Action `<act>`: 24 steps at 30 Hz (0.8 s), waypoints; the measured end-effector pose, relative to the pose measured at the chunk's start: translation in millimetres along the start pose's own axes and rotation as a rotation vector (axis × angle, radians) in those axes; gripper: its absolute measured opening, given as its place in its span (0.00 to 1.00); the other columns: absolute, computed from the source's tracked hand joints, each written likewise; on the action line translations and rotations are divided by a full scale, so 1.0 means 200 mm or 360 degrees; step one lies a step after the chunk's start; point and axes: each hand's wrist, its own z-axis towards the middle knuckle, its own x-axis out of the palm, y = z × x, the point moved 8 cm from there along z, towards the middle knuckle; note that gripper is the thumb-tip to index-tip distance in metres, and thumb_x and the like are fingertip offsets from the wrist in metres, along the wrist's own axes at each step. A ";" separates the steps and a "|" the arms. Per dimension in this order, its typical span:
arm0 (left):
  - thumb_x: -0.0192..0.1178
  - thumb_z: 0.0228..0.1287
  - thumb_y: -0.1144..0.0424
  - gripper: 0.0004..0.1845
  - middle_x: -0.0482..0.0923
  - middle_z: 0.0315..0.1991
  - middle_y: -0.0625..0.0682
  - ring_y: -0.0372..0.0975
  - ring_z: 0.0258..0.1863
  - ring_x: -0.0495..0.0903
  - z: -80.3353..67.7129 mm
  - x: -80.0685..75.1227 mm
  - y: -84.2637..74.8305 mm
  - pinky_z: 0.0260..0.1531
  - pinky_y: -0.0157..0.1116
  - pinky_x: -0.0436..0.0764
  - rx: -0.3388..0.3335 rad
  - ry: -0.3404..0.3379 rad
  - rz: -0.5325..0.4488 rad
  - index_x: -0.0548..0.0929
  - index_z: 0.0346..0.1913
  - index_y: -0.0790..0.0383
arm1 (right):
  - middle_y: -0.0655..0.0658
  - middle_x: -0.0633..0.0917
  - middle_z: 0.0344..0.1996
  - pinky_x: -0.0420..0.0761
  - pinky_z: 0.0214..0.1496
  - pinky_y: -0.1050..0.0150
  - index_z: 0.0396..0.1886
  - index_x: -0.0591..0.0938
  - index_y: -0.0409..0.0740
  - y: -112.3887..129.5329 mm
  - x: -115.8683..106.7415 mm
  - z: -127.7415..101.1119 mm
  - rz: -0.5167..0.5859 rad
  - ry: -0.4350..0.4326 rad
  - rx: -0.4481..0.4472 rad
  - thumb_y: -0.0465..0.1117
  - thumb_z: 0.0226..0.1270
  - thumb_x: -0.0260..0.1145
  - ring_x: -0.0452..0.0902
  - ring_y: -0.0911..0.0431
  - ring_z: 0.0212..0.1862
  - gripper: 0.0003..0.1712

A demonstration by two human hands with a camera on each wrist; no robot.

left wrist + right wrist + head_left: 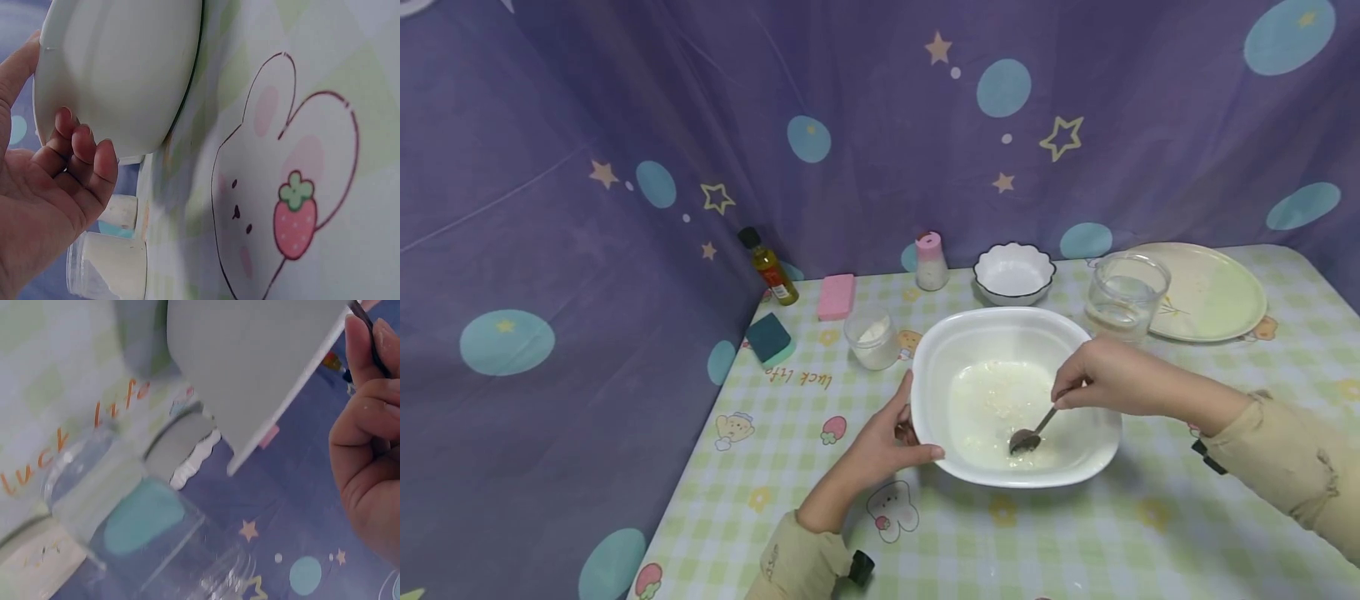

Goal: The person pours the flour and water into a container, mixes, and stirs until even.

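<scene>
Bowl [1000, 337]: likely stiff, weighty with liquid [981, 417]; I'd hold its rim [1000, 313].
Spoon [1026, 440]: probably light, stiff.
Left hand [880, 446]: gripping bowl's edge.
Right hand [1097, 379]: pinching spoon's handle [1047, 418].

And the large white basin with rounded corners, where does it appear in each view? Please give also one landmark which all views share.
Head: the large white basin with rounded corners is right of and below the centre.
Left wrist: upper left, cut by the top edge, outer wall showing beside the left hand.
Right wrist: top, right of centre, cut by the top edge, its rim slanting.
Shared landmark: the green-and-white checked tablecloth.
</scene>
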 end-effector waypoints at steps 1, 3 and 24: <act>0.71 0.57 0.70 0.59 0.82 0.40 0.63 0.46 0.31 0.77 0.00 0.00 0.00 0.34 0.35 0.77 0.0001 0.0000 0.0004 0.36 0.78 0.57 | 0.69 0.82 0.23 0.76 0.28 0.69 0.26 0.89 0.55 0.01 0.01 0.01 0.0001 -0.0013 -0.0024 0.40 0.58 0.74 0.74 0.71 0.25 0.04; 0.71 0.57 0.70 0.59 0.82 0.40 0.63 0.45 0.31 0.77 0.00 0.00 0.00 0.34 0.36 0.77 0.0006 -0.0001 0.0010 0.36 0.78 0.57 | 0.69 0.82 0.23 0.76 0.28 0.69 0.27 0.89 0.55 0.02 0.04 0.03 0.0009 -0.0044 -0.0067 0.40 0.58 0.74 0.74 0.72 0.25 0.04; 0.71 0.57 0.69 0.59 0.82 0.39 0.63 0.45 0.31 0.77 0.00 0.00 0.00 0.34 0.36 0.78 0.0002 0.0009 0.0012 0.36 0.78 0.57 | 0.56 0.87 0.26 0.78 0.32 0.62 0.28 0.90 0.47 0.01 0.05 0.18 -0.0239 -0.0549 0.0025 0.36 0.54 0.76 0.82 0.62 0.29 0.02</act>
